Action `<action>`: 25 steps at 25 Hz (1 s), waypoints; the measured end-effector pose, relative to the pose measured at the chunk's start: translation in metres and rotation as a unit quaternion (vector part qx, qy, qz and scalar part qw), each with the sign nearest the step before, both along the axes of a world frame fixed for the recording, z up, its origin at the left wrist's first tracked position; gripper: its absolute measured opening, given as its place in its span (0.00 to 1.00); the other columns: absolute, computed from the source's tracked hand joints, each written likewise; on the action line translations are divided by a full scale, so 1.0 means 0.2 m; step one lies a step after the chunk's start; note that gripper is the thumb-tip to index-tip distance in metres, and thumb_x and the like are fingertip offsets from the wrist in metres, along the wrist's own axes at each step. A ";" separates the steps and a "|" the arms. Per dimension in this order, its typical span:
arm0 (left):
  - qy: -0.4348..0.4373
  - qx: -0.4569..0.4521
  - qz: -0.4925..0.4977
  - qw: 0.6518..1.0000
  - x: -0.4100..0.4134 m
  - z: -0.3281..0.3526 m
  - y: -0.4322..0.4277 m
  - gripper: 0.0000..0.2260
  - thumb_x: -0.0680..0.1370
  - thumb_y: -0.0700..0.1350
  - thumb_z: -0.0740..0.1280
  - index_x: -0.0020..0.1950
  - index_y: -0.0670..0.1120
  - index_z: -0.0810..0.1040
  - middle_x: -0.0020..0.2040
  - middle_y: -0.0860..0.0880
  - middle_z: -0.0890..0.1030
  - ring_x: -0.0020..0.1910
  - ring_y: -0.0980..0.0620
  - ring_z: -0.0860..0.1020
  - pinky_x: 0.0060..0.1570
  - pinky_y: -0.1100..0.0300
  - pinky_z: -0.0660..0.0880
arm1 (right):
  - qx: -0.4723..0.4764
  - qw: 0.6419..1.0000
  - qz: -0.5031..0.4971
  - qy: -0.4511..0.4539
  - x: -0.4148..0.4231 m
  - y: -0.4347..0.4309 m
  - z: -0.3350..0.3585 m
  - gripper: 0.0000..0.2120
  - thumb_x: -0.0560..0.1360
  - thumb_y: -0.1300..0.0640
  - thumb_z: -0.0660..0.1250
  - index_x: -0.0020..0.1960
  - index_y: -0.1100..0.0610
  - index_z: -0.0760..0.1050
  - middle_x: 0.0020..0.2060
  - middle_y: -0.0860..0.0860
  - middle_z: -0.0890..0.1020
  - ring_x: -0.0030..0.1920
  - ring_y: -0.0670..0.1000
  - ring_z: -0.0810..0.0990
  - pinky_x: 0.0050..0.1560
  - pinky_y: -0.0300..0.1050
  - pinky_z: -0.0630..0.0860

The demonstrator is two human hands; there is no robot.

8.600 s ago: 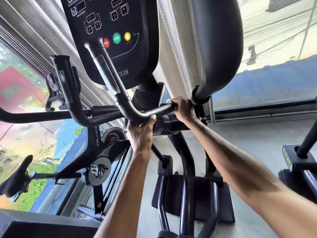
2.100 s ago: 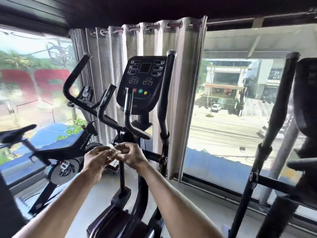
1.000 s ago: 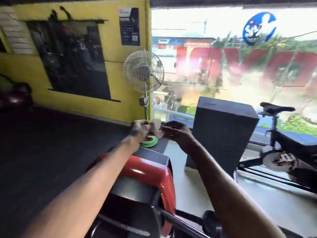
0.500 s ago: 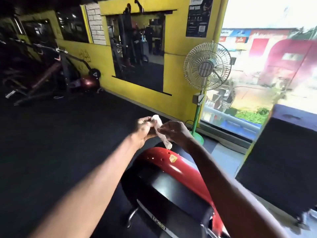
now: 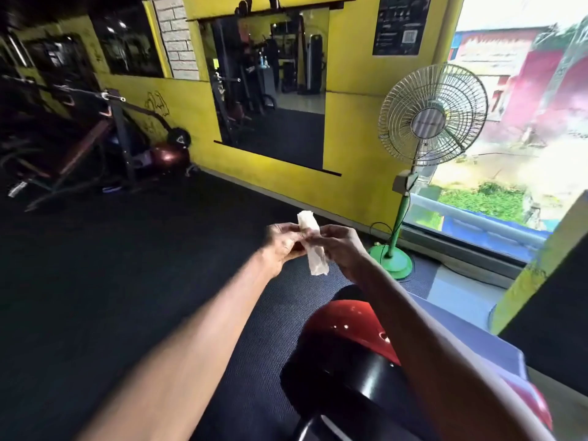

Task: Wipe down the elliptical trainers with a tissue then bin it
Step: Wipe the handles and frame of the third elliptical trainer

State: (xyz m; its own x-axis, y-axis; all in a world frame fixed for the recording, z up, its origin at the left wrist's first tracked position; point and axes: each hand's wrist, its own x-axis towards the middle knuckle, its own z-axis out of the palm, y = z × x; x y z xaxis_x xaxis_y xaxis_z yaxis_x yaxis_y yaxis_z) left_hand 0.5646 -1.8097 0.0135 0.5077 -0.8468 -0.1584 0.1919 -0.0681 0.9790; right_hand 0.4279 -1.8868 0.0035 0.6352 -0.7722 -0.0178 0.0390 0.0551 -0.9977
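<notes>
left hand (image 5: pixel 281 241) and right hand (image 5: pixel 339 245) both pinching folded tissue (image 5: pixel 313 246) mid-air, above red-black machine housing (image 5: pixel 346 338), pedestal fan (image 5: pixel 429 122) beyond

A pedestal fan (image 5: pixel 431 113) on a green base (image 5: pixel 393 261) stands by the window (image 5: pixel 525 122), close to the yellow wall (image 5: pixel 350 122). That wall carries a big mirror (image 5: pixel 270 90) and, above the fan, a dark poster (image 5: pixel 402 23). Weight equipment (image 5: pixel 95 144) sits far left on the black rubber floor (image 5: pixel 127 265).

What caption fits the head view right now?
Left hand and right hand pinch a folded tissue near a red machine cover, standing fan beyond.
</notes>
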 end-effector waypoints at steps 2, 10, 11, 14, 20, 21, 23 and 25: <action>-0.001 0.001 -0.010 1.000 0.16 0.00 -0.06 0.05 0.77 0.35 0.73 0.43 0.41 0.81 0.35 0.49 0.86 0.36 0.51 0.84 0.36 0.57 0.84 | 0.040 0.999 -0.005 -0.006 0.14 -0.04 0.01 0.06 0.73 0.65 0.75 0.46 0.62 0.78 0.32 0.51 0.82 0.29 0.46 0.79 0.29 0.37 0.74; -0.015 0.004 -0.034 0.999 0.64 -0.08 -0.54 0.10 0.78 0.34 0.72 0.54 0.45 0.75 0.50 0.43 0.82 0.46 0.47 0.82 0.32 0.58 0.81 | 0.108 0.990 -0.080 -0.044 0.59 -0.46 -0.08 0.15 0.71 0.74 0.66 0.44 0.53 0.73 0.33 0.52 0.76 0.30 0.50 0.71 0.31 0.41 0.66; -0.027 0.001 -0.035 0.999 0.70 -0.09 -0.62 0.11 0.78 0.34 0.72 0.54 0.45 0.73 0.50 0.43 0.81 0.46 0.47 0.82 0.30 0.58 0.80 | 0.112 0.989 -0.081 -0.056 0.66 -0.53 -0.09 0.16 0.71 0.74 0.66 0.45 0.53 0.72 0.34 0.52 0.76 0.31 0.51 0.73 0.33 0.42 0.68; -0.042 -0.012 -0.068 0.997 0.88 -0.11 -0.93 0.12 0.80 0.32 0.69 0.54 0.45 0.69 0.47 0.45 0.78 0.43 0.49 0.79 0.28 0.60 0.79 | 0.097 0.987 -0.090 -0.087 0.81 -0.76 -0.12 0.15 0.73 0.73 0.67 0.49 0.55 0.72 0.36 0.52 0.81 0.32 0.50 0.80 0.32 0.42 0.76; -0.009 0.014 -0.234 0.972 1.12 -0.08 -1.56 0.11 0.76 0.27 0.70 0.48 0.42 0.79 0.45 0.43 0.83 0.42 0.49 0.83 0.41 0.59 0.83 | 0.066 0.969 -0.207 -0.119 1.00 -1.25 -0.11 0.13 0.74 0.73 0.68 0.52 0.59 0.73 0.40 0.55 0.79 0.34 0.50 0.82 0.30 0.40 0.77; -0.001 0.012 -0.253 0.967 1.13 -0.07 -1.65 0.10 0.75 0.26 0.71 0.49 0.40 0.81 0.46 0.42 0.84 0.44 0.47 0.83 0.45 0.58 0.84 | 0.057 0.967 -0.219 -0.119 1.00 -1.31 -0.10 0.13 0.75 0.73 0.68 0.53 0.59 0.74 0.42 0.55 0.79 0.36 0.50 0.82 0.31 0.40 0.77; 0.017 0.004 -0.299 0.954 1.14 -0.06 -1.85 0.10 0.74 0.26 0.71 0.52 0.37 0.83 0.47 0.42 0.85 0.45 0.47 0.84 0.50 0.56 0.84 | 0.031 0.960 -0.250 -0.120 0.97 -1.44 -0.09 0.12 0.75 0.72 0.68 0.55 0.59 0.76 0.46 0.55 0.79 0.39 0.50 0.82 0.35 0.40 0.78; 0.030 -0.001 -0.351 0.936 1.10 -0.05 -2.05 0.13 0.75 0.24 0.69 0.57 0.34 0.82 0.48 0.42 0.86 0.43 0.47 0.85 0.49 0.57 0.84 | 0.018 0.954 -0.271 -0.123 0.92 -1.57 -0.09 0.11 0.76 0.71 0.68 0.55 0.61 0.79 0.46 0.56 0.82 0.40 0.51 0.83 0.40 0.40 0.79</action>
State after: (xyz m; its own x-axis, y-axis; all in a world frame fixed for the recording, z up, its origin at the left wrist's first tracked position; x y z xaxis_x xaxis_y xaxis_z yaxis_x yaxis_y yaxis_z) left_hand 0.7849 -2.2196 0.0031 -0.1843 -0.9686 -0.1669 0.1557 -0.1965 0.9681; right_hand 0.6110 -2.2000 -0.0153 0.1300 -0.9904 0.0473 0.3054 -0.0054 -0.9522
